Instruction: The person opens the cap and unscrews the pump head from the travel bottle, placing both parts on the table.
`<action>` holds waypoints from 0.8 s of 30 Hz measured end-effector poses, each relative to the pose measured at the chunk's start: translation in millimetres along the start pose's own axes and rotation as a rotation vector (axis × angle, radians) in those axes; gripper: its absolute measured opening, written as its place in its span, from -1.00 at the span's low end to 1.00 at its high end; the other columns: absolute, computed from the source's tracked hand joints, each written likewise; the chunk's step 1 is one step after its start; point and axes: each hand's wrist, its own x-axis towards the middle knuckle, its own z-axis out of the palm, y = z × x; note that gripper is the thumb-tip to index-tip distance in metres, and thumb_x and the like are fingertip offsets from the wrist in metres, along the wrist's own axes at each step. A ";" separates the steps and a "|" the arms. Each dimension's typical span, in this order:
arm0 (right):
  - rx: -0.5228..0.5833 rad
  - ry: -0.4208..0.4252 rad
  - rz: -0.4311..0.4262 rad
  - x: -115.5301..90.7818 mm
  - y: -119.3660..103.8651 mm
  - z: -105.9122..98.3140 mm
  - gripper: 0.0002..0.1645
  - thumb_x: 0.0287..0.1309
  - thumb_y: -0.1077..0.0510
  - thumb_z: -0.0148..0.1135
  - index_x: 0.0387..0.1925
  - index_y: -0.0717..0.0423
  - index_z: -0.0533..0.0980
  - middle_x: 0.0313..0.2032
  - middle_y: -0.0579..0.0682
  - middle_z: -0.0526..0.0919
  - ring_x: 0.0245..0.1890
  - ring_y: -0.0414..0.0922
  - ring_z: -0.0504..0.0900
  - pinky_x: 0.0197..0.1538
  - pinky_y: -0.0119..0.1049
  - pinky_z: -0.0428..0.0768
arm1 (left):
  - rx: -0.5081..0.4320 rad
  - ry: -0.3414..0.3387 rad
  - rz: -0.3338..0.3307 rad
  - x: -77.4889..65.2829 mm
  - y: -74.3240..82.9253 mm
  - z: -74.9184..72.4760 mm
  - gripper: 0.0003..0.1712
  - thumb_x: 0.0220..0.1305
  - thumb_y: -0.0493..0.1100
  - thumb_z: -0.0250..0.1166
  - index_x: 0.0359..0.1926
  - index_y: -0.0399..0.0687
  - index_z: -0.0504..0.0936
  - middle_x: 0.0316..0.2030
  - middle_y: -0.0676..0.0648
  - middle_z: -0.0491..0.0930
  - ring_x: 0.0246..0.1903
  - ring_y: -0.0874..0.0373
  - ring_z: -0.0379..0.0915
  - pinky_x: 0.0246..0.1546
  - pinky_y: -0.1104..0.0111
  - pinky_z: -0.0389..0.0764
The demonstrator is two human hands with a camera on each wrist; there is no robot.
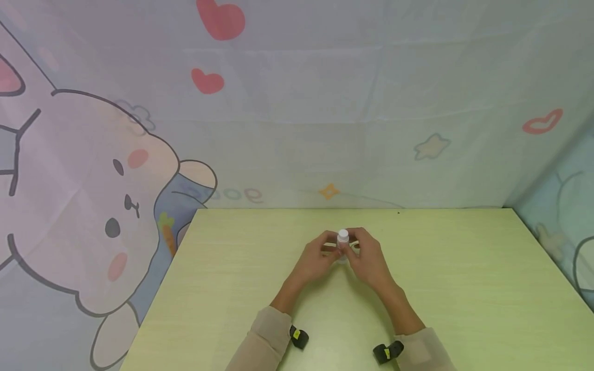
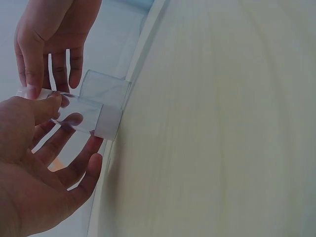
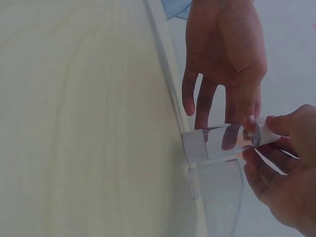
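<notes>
A small clear bottle (image 1: 343,242) with a white cap (image 1: 343,234) stands upright at the table's far middle. Its lowest part looks white (image 2: 108,124); whether that is contents or a base I cannot tell. My left hand (image 1: 315,260) grips the bottle's upper body, thumb on the near side, fingers behind. My right hand (image 1: 368,257) pinches at the cap and neck between thumb and fingers, its other fingers loosely bent. Close beside the bottle is a clear, cup-like container (image 3: 217,180), which neither hand holds; in the head view the hands and bottle mostly hide it.
The pale yellow-green table (image 1: 464,288) spreads around both forearms. Behind it hangs a cloth (image 1: 297,129) printed with hearts and a rabbit. Black wrist cameras (image 1: 299,337) sit by the sleeves. A dark cable (image 1: 576,268) curves at the right edge.
</notes>
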 end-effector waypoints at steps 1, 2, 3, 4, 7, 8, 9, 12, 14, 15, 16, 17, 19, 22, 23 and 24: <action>-0.002 -0.002 -0.003 -0.1 -0.1 -0.4 -0.64 0.48 0.17 0.33 0.17 0.27 0.54 0.07 0.14 0.66 0.08 0.10 0.63 0.15 0.13 0.66 | 0.002 0.000 -0.002 0.1 0.1 0.0 -0.61 0.55 -0.04 0.33 0.31 0.12 0.57 0.22 -0.08 0.64 0.15 -0.06 0.66 0.16 0.14 0.69; -0.004 -0.004 -0.005 -0.1 -0.2 -0.7 -0.65 0.48 0.18 0.33 0.17 0.26 0.54 0.07 0.14 0.67 0.08 0.10 0.63 0.15 0.13 0.66 | 0.005 0.000 -0.003 0.2 0.2 0.0 -0.60 0.55 -0.04 0.33 0.32 0.12 0.56 0.22 -0.08 0.64 0.16 -0.05 0.66 0.16 0.14 0.69; -0.005 -0.006 -0.007 -0.1 -0.3 -0.8 -0.65 0.47 0.19 0.33 0.17 0.25 0.55 0.07 0.14 0.67 0.08 0.09 0.63 0.15 0.12 0.66 | 0.006 0.000 -0.002 0.4 0.1 0.0 -0.60 0.55 -0.04 0.33 0.32 0.12 0.56 0.22 -0.08 0.64 0.15 -0.06 0.66 0.16 0.14 0.69; -0.006 -0.008 -0.009 -0.1 -0.4 -1.1 -0.65 0.47 0.20 0.33 0.17 0.25 0.55 0.07 0.14 0.67 0.08 0.09 0.63 0.15 0.12 0.66 | 0.007 0.000 -0.003 0.5 0.3 -0.1 -0.60 0.55 -0.04 0.33 0.32 0.12 0.56 0.23 -0.08 0.64 0.15 -0.05 0.66 0.16 0.14 0.69; -0.005 -0.010 -0.014 -0.4 -0.3 -1.2 -0.66 0.46 0.22 0.33 0.17 0.24 0.55 0.07 0.13 0.67 0.07 0.09 0.63 0.16 0.11 0.66 | 0.011 -0.004 -0.011 0.3 1.3 -0.3 -0.59 0.55 -0.02 0.33 0.33 0.12 0.56 0.23 -0.07 0.64 0.16 -0.05 0.66 0.15 0.13 0.69; -0.006 -0.010 -0.016 -0.4 -0.1 -1.1 -0.67 0.46 0.23 0.34 0.17 0.24 0.55 0.07 0.14 0.67 0.07 0.09 0.64 0.16 0.12 0.67 | 0.011 -0.005 -0.013 0.0 1.5 -0.4 -0.59 0.55 -0.02 0.33 0.33 0.12 0.56 0.23 -0.07 0.64 0.16 -0.05 0.66 0.15 0.13 0.69; -0.007 -0.008 -0.021 -0.5 0.1 -1.0 -0.66 0.45 0.24 0.34 0.17 0.24 0.55 0.07 0.14 0.67 0.06 0.10 0.64 0.15 0.12 0.67 | 0.012 -0.006 -0.015 -0.2 1.7 -0.5 -0.59 0.55 -0.01 0.32 0.33 0.13 0.56 0.23 -0.07 0.64 0.16 -0.05 0.66 0.15 0.13 0.69; -0.008 -0.002 -0.035 -0.6 0.9 -1.1 -0.66 0.44 0.25 0.35 0.16 0.25 0.55 0.05 0.14 0.67 0.05 0.10 0.65 0.13 0.14 0.68 | 0.012 -0.008 -0.019 -0.7 2.4 -0.8 -0.59 0.55 -0.02 0.32 0.33 0.12 0.56 0.23 -0.07 0.64 0.16 -0.05 0.66 0.15 0.12 0.70; -0.001 0.007 -0.038 -0.3 1.1 -1.4 -0.65 0.42 0.25 0.37 0.15 0.26 0.56 0.05 0.14 0.67 0.05 0.11 0.65 0.11 0.15 0.68 | 0.014 -0.008 -0.017 -0.7 2.6 -0.9 -0.60 0.56 -0.03 0.32 0.33 0.12 0.56 0.24 -0.08 0.64 0.16 -0.06 0.66 0.15 0.12 0.70; 0.004 0.010 -0.036 -0.1 1.3 -1.6 -0.65 0.42 0.24 0.38 0.15 0.26 0.56 0.05 0.14 0.67 0.04 0.11 0.65 0.10 0.16 0.68 | 0.015 -0.008 -0.017 -0.6 2.7 -0.9 -0.60 0.56 -0.03 0.32 0.32 0.12 0.56 0.24 -0.08 0.64 0.16 -0.07 0.66 0.16 0.12 0.69; 0.010 0.015 -0.029 0.1 1.4 -1.7 -0.64 0.42 0.22 0.38 0.15 0.26 0.56 0.05 0.13 0.67 0.04 0.11 0.65 0.10 0.16 0.67 | 0.014 -0.009 -0.017 -0.5 2.8 -0.9 -0.60 0.56 -0.03 0.32 0.32 0.11 0.56 0.24 -0.08 0.64 0.16 -0.07 0.66 0.16 0.11 0.69; 0.017 0.022 -0.021 0.3 1.5 -1.9 -0.64 0.42 0.21 0.40 0.14 0.26 0.56 0.05 0.13 0.67 0.04 0.11 0.65 0.10 0.16 0.67 | 0.014 -0.009 -0.020 -0.2 2.7 -1.1 -0.61 0.56 -0.04 0.32 0.32 0.12 0.56 0.24 -0.08 0.64 0.16 -0.07 0.66 0.16 0.11 0.69; 0.030 0.038 -0.002 0.7 1.7 -1.8 -0.63 0.41 0.17 0.41 0.13 0.25 0.56 0.05 0.13 0.67 0.04 0.11 0.66 0.09 0.16 0.67 | 0.011 -0.009 -0.022 0.1 2.6 -1.0 -0.61 0.56 -0.03 0.32 0.31 0.14 0.56 0.24 -0.08 0.64 0.16 -0.08 0.66 0.16 0.11 0.69; 0.037 0.062 0.029 0.7 2.0 -1.4 -0.63 0.40 0.11 0.44 0.08 0.22 0.57 0.00 0.10 0.68 0.03 0.10 0.66 0.08 0.13 0.66 | 0.005 -0.009 -0.027 0.1 1.9 -0.9 -0.63 0.56 -0.06 0.32 0.30 0.15 0.57 0.24 -0.07 0.64 0.16 -0.08 0.65 0.15 0.10 0.70; 0.039 0.069 0.035 0.6 2.2 -1.2 -0.63 0.39 0.10 0.45 0.06 0.22 0.57 -0.02 0.09 0.68 0.03 0.09 0.66 0.08 0.13 0.67 | 0.005 -0.010 -0.029 0.1 1.6 -0.9 -0.63 0.56 -0.07 0.32 0.30 0.16 0.56 0.24 -0.07 0.64 0.16 -0.08 0.65 0.15 0.10 0.70; 0.040 0.075 0.040 0.6 2.2 -1.0 -0.64 0.39 0.09 0.45 0.05 0.21 0.58 -0.03 0.09 0.68 0.02 0.09 0.66 0.08 0.13 0.67 | 0.004 -0.011 -0.027 0.2 1.2 -0.7 -0.63 0.56 -0.08 0.31 0.31 0.15 0.56 0.24 -0.07 0.64 0.16 -0.08 0.65 0.15 0.11 0.70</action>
